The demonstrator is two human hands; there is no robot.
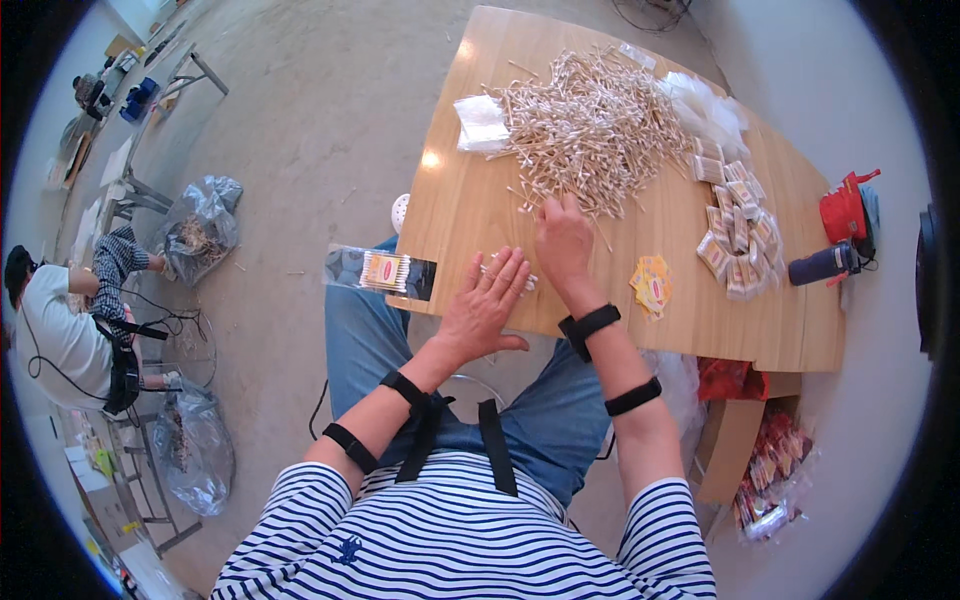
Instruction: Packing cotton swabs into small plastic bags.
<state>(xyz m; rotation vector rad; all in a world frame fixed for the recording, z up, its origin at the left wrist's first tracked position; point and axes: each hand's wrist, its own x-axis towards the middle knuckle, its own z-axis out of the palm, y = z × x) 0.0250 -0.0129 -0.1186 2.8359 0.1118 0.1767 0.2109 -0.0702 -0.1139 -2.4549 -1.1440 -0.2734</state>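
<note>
A large heap of cotton swabs covers the far middle of the wooden table. My right hand is at the heap's near edge with its fingers curled closed; what they pinch, if anything, is hidden. Flat near the table's front edge lies my left hand, fingers stretched out, over a few cotton swabs whose tips peek out beside it. Left of that hand, a clear pack of swabs with a yellow card rests at the table's edge. Several loose yellow cards are to the right of my right hand.
Filled swab packs are piled at the right, near a dark blue bottle and a red pouch. Clear bags lie behind them. A cardboard box stands below the table. At far left sits another person.
</note>
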